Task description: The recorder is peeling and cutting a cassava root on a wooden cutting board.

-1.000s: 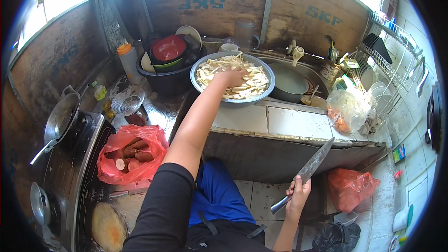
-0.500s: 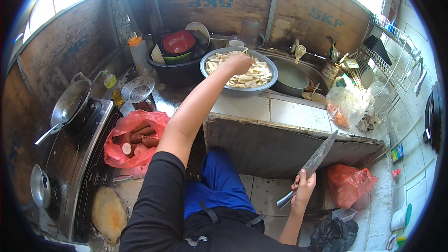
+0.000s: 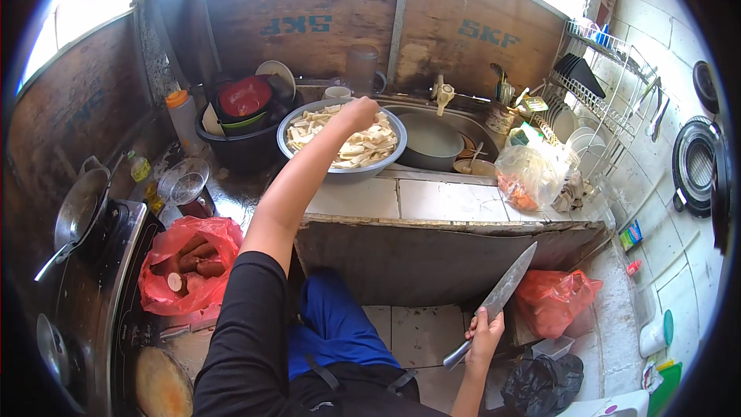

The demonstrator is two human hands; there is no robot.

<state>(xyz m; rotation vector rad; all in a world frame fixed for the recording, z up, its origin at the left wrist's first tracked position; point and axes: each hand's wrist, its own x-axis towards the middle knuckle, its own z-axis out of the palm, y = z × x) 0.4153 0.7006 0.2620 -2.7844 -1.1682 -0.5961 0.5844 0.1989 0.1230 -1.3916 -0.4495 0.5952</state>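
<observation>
My left hand is closed over the right side of a wide grey bowl, close above or touching the heap of pale cut sticks that look like peeled cassava. Whatever its fingers hold is hidden. Lower right, my right hand grips the handle of a large kitchen knife, its blade pointing up and away to the right. Beside my left arm, a red plastic bag lies with its mouth spread, showing brown unpeeled roots, one with a pale cut end.
A basin sits in the sink right of the bowl, and a dark tub of dishes stands to its left. A stove with pans is at far left, near a round wooden board. A dish rack stands at right.
The view has swung right, so everything appears further left. My left hand has shifted a little toward the bowl's right rim. The knife stays in my right hand, slightly lower.
</observation>
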